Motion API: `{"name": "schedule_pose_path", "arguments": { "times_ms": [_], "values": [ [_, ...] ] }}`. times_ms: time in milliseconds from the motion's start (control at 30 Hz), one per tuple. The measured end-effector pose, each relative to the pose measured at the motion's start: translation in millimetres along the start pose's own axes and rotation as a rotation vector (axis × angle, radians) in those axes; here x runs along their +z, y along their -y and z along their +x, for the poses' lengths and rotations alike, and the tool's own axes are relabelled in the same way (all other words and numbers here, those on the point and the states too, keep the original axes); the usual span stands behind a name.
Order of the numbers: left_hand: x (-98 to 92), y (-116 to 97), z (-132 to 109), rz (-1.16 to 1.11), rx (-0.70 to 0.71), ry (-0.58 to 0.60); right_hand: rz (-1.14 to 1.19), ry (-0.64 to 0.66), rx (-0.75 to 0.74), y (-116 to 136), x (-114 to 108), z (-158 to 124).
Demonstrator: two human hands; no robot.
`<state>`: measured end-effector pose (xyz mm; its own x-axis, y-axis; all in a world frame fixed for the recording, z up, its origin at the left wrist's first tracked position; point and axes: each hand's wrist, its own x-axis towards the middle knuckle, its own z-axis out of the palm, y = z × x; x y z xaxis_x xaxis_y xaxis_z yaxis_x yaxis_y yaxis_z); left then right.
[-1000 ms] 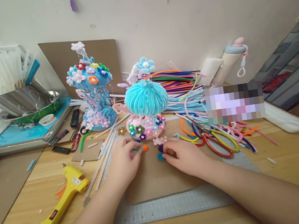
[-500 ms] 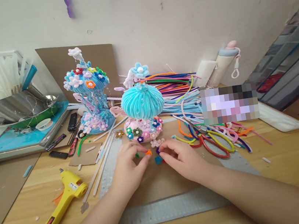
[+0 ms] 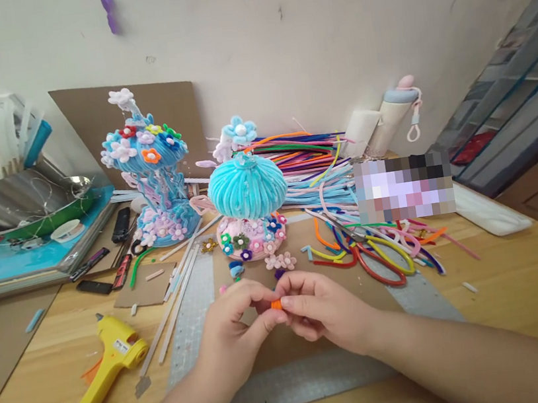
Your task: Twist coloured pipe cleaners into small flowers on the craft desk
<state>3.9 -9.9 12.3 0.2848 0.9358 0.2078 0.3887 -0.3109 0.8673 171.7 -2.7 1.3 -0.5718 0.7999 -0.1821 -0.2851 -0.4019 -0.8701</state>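
Note:
Between my two hands is a small orange pipe-cleaner flower (image 3: 276,304), partly hidden by the fingers. My left hand (image 3: 236,323) pinches it from one side; the fingertips of my right hand (image 3: 321,304) close on it from the other. Just beyond them stands a turquoise domed pipe-cleaner piece (image 3: 247,188) over a pink base (image 3: 255,247) covered in little flowers. Pale pink flowers (image 3: 280,261) lie in front of that base, a blue curled piece (image 3: 236,269) to their left. A dark purple piece (image 3: 279,273) shows just above my fingers.
A yellow glue gun (image 3: 98,379) lies at the left, near thin white sticks (image 3: 181,307). Red-handled scissors (image 3: 381,266) rest at the right among pipe-cleaner scraps. Behind are a decorated blue piece (image 3: 146,152), bundled pipe cleaners (image 3: 312,149) and a metal bowl (image 3: 27,192).
My hands have come together nearer to me. The orange flower, earlier in my left fingers alone, is now gripped by both hands. The camera view has shifted slightly.

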Motion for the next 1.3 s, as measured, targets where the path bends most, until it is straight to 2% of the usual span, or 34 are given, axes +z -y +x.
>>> {"name": "schedule_pose_path", "arguments": {
  "times_ms": [167, 267, 467, 567, 700, 800, 967, 1033, 1200, 1300],
  "values": [
    [-0.1, 1, 0, -0.027, -0.014, -0.009, 0.124, -0.014, 0.057, -1, 1, 1],
    [1.2, 2, -1, -0.014, -0.002, -0.018, 0.119, -0.040, 0.044, -4, 1, 2],
    [4.3, 2, -4, 0.109, 0.059, 0.014, -0.034, -0.115, -0.010, -10, 2, 3],
    [4.3, 4, -4, 0.124, 0.101, -0.009, -0.090, -0.114, 0.015, -8, 4, 4],
    [2.8, 4, -3, 0.106, 0.193, 0.023, -0.318, -0.073, 0.047, -4, 3, 5],
    [2.4, 3, -1, 0.082, 0.222, 0.062, -0.455, -0.039, -0.017, -2, 1, 4],
    [3.6, 3, 0, -0.028, 0.046, 0.058, -0.701, -0.192, -0.213, 1, 0, 1],
    [2.8, 4, 0, -0.020, 0.035, 0.066, -0.728, -0.182, -0.229, 1, -1, 0],
    [-1.2, 2, -1, 0.137, 0.134, 0.093, -0.734, -0.142, -0.212, -2, -4, -1],
    [-2.0, 0, -2, 0.149, 0.099, 0.164, -0.762, -0.134, -0.241, -2, -5, -2]
  ]
}}
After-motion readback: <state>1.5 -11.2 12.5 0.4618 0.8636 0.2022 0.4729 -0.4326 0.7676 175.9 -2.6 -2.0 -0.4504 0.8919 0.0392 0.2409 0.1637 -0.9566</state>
